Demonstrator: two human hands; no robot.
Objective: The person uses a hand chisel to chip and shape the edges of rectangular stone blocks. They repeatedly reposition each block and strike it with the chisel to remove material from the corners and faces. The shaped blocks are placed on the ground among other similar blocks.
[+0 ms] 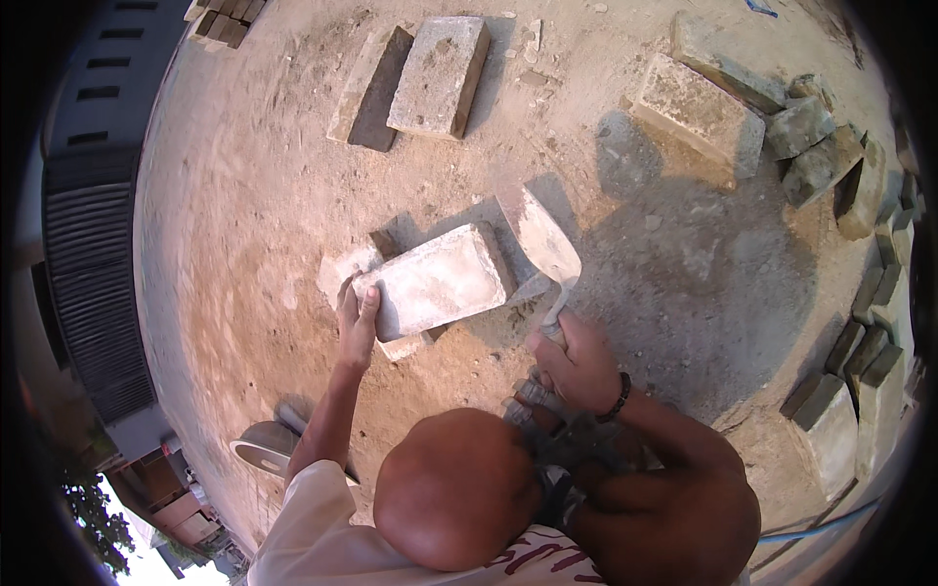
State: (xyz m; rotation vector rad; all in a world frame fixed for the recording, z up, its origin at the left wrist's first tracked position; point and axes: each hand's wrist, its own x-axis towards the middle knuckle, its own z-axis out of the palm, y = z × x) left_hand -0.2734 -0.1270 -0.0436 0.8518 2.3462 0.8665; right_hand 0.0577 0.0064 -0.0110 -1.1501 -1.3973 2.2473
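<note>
A pale concrete block (440, 283) lies tilted in front of me, its broad face up. My left hand (358, 314) grips its left end, with the thumb on the upper face and the fingers round the edge. Smaller broken pieces, such as a pale chunk (342, 264), show beside and under the block; whether it bears on them I cannot tell. In my right hand (576, 363) is a trowel (543, 239), held by its handle. The trowel's dusty blade points away from me, just right of the block and apart from its end.
Two blocks, one of them a grey block (440, 76), lie at the far side. Another block (699, 112) and rough chunks (806, 146) are at far right. Several blocks (831, 410) line the right edge. A rounded container (266, 447) sits near my left forearm. A blue hose (821, 525) runs at lower right.
</note>
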